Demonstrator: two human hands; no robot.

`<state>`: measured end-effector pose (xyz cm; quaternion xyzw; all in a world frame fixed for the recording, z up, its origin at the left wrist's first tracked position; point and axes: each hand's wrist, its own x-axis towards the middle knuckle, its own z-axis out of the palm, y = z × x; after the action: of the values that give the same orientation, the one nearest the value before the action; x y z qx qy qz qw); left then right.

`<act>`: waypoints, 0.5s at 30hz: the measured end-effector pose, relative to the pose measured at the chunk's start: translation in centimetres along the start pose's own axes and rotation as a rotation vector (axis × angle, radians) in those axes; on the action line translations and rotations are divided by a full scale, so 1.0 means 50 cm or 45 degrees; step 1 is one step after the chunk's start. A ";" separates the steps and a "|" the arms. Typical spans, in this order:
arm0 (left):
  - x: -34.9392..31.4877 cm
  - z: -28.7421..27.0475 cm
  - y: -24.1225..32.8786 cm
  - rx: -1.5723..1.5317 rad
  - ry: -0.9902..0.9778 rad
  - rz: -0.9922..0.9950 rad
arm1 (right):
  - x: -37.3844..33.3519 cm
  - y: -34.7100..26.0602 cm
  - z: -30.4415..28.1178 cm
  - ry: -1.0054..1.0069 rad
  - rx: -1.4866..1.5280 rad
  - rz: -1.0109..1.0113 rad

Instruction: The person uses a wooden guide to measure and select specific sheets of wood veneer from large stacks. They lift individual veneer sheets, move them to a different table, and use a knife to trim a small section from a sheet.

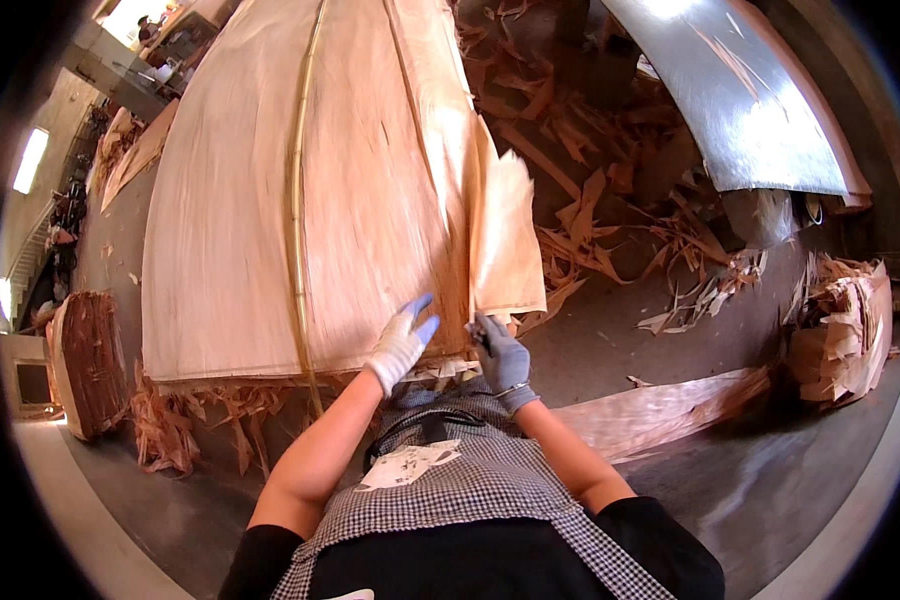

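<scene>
A broad stack of thin wood veneer sheets (220, 230) lies in front of me, with a long bamboo pole (298, 200) running lengthwise over it. My left hand (402, 342), in a white glove with bluish fingertips, is over the near edge of the stack, its fingers apart and holding nothing. A grey glove covers my right hand (504, 356), which is closed at the near right corner. Something small and dark shows at its fingers; I cannot make out what it is. Just beyond that hand, a loose veneer flap (508, 240) with a ragged edge hangs over the stack's right side.
Torn veneer scraps (580, 220) litter the floor to the right. A shiny metal-topped surface (760, 110) stands at the far right. Bundled veneer offcuts (845, 335) sit at right, another bundle (85, 365) at left. One long strip (660, 410) lies at near right.
</scene>
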<state>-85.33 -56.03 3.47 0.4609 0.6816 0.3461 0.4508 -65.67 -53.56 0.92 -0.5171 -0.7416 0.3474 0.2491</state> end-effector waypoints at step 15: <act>-0.023 -0.328 0.074 -0.367 0.197 -0.216 | -0.099 -0.010 0.085 -0.100 0.592 0.903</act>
<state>-99.25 -56.76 12.90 0.3045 0.6941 0.4353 0.4859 -67.39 -59.41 -1.48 -0.6566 -0.4285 0.5890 0.1959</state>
